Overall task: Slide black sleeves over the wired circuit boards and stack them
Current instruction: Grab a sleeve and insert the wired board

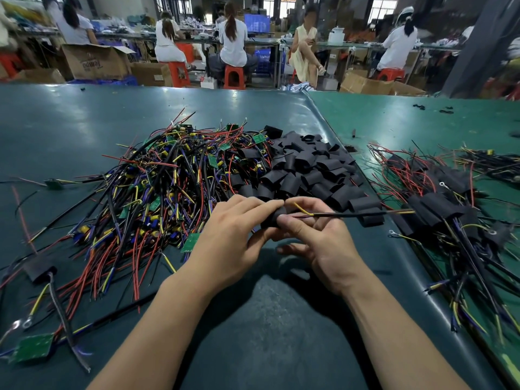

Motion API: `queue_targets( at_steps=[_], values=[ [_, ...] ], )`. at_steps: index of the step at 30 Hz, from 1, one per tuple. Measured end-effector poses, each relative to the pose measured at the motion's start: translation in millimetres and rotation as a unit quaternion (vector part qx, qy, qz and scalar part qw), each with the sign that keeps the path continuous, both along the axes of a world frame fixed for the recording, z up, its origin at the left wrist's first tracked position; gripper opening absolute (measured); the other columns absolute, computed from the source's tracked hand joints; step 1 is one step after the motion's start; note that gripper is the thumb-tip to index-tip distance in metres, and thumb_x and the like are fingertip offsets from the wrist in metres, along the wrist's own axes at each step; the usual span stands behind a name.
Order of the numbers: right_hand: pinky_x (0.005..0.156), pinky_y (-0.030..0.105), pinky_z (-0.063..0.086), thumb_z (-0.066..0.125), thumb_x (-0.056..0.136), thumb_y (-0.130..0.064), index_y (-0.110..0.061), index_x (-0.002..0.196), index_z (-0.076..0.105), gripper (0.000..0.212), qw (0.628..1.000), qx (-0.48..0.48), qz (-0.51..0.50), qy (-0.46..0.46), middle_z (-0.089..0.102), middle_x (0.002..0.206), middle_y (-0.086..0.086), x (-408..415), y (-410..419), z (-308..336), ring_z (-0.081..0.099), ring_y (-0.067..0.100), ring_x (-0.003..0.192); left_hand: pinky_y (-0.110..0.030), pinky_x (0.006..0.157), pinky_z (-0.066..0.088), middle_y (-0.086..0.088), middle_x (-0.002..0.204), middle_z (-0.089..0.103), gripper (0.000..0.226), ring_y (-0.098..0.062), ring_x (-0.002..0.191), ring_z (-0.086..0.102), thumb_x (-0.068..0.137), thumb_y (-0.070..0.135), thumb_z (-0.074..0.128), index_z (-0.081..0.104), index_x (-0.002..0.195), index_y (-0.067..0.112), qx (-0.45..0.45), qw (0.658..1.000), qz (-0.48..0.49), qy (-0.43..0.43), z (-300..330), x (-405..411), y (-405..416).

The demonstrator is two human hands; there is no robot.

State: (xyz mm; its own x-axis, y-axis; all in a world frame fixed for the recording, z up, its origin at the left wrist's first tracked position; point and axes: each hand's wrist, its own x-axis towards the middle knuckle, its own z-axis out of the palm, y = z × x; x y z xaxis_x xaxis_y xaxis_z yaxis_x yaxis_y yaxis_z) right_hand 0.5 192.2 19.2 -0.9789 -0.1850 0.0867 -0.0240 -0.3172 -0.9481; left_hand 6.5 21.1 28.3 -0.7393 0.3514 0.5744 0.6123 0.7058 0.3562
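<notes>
Near the middle of the frame, both hands meet over the table (70, 122) and work on one piece together. My left hand (233, 235) pinches a black sleeve (274, 219) between thumb and fingertips, and my right hand (312, 235) grips the same sleeve from the other side, with its thumb on the sleeve's mouth. A wire bundle (351, 214) runs out of the sleeve toward the right; the board itself is hidden, so I judge it to be inside or partly inside, but I cannot tell how far it is seated. Left of centre lies a big pile of bare boards (157, 187) with red, black, yellow and blue leads, which looks like the bulk of the work still to do. Just behind the hands, at centre, sits a heap of empty sleeves (304, 167), touching the board pile on its right edge. At the right of the frame a smaller stack of sleeved boards (439, 204) lies with wires trailing, so some units are done. One sleeved piece (39, 270) also lies apart at lower left. Judging by the piles, the task is early to midway: this piece needs finishing and stacking, and many remain.
</notes>
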Motion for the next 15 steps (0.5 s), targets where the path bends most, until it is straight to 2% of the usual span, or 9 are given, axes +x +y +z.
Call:
queue_targets(
  at_steps=[4,8,11,13,15],
  values=[
    [0.052,0.024,0.055,0.078,0.072,-0.024,-0.019,0.087,0.073,0.017,0.999,0.034,-0.007,0.003,0.074,0.08,0.006,0,2,1,0.07,0.016,0.064,-0.049,0.09,0.047,-0.001,0.113,0.069,0.05,-0.028,0.108,0.058,0.085,0.031,0.066,0.063,0.129,0.009,-0.022,0.999,0.021,0.044,-3,-1,2],
    [0.041,0.022,0.048,0.073,0.083,-0.016,-0.014,0.091,0.065,0.012,0.98,-0.004,-0.196,0.015,0.064,0.057,0.0,-8,14,7,0.057,0.011,0.044,-0.043,0.096,0.045,-0.002,0.115,0.066,0.045,-0.026,0.111,0.055,0.087,0.031,0.067,0.064,0.126,0.008,0.03,0.991,0.082,0.102,0,-1,2],
    [0.041,0.019,0.046,0.071,0.088,-0.01,-0.015,0.083,0.064,0.01,0.928,-0.097,-0.36,-0.003,0.062,0.053,-0.003,-13,39,16,0.056,0.008,0.042,-0.043,0.093,0.045,-0.003,0.111,0.066,0.036,-0.028,0.105,0.056,0.089,0.025,0.066,0.067,0.12,0.008,0.068,0.981,0.116,0.143,1,-2,0],
    [0.053,0.018,0.052,0.071,0.088,-0.006,-0.01,0.081,0.063,0.011,0.88,-0.209,-0.425,-0.024,0.067,0.063,-0.001,-14,59,19,0.063,0.009,0.053,-0.042,0.09,0.046,-0.002,0.106,0.067,0.031,-0.028,0.102,0.057,0.089,0.027,0.065,0.07,0.114,0.01,0.066,0.979,0.14,0.135,0,-2,0],
    [0.067,0.02,0.057,0.07,0.086,0.002,0.001,0.089,0.063,0.008,0.844,-0.3,-0.443,-0.036,0.07,0.081,0.009,-14,72,19,0.07,0.016,0.068,-0.043,0.087,0.045,0.0,0.104,0.068,0.026,-0.028,0.103,0.056,0.087,0.031,0.066,0.074,0.105,0.014,0.038,0.978,0.187,0.09,-1,-1,-1]
  ],
)
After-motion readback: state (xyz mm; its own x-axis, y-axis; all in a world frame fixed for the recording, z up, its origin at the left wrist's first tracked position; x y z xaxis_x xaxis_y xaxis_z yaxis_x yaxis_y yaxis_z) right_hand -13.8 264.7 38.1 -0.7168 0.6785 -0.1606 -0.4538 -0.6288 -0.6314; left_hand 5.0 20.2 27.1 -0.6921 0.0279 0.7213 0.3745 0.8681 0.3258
